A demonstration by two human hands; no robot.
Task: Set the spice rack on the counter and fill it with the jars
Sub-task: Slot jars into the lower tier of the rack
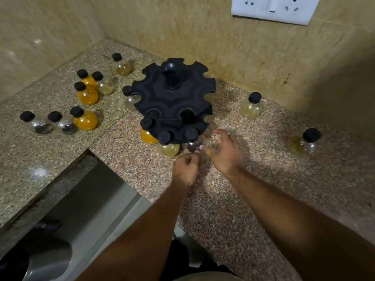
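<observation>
Black rack (172,98) is set upright on the granite counter (223,209), close to the far wall. Four jars are hung by the neck in it. A clear jar (129,100) is at its left edge. On the near lower tier an orange jar (147,136), a yellow jar (169,149) and a dark jar (192,146) are lined left to right.

The dark jar is the one being attended: cap up, long axis vertical, seated in the near-right notch. The right hand (225,154) is placed just right of it, fingers loosely spread, one fingertip at the jar's side, nothing wrapped. The left hand (185,168) is held just on the near side of it, fingers curled. Whether anything is pinched there cannot be told, as both hands are blurred.

Judged: seating of this jar is about done, and most notches are not yet filled. Another jar is to be fetched next. A pale jar (251,107) and an olive jar (301,145) are stood upright right of the rack, well apart from each other. Both lie to the right of the right hand, so that hand is nearer. A left cluster (87,96) of seven jars is stood upright far left, better reached by the left hand. Round bellies are expected to slip, so a pinch at the neck under the cap is advised.
</observation>
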